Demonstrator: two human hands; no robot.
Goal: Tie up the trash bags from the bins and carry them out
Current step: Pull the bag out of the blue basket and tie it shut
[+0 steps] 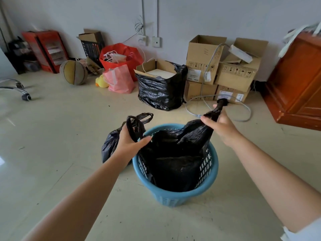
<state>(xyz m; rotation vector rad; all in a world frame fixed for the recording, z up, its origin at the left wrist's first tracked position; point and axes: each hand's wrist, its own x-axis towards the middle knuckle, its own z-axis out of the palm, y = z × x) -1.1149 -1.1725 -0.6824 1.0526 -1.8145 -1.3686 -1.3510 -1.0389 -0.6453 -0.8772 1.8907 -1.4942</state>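
Blue bin [173,195] on the floor [52,136], close in front, between both arms. Black bag [175,153] inside the bin, top pulled up and out.

Left hand [129,140] closed around one bag handle [133,126] at the bin's left rim, with the thumb reaching toward the middle. Second loop [145,116] sticking up just behind that hand. Right hand [219,123] closed tight on the other handle [218,109], pulled up and off to the right, with the end poking out past the fist. Small black bag [108,145] on the floor, touching the bin's left side, partly hidden by the left arm. Cannot tell if that one is tied.

Looks like the tying step, just at its start, with no knot showing. To do it well: bring both handles together over the middle of the bin, cross one over the other, tuck under and pull snug. Best to keep the bag low in the bin while tying, so nothing spills. Slow pulls, since thin plastic like this may stretch or rip. A second knot on top for safety.

Farther back, big black bag [159,93] around an open box, then brown boxes [224,70], red bag [121,56] and ball [73,72] along the wall.
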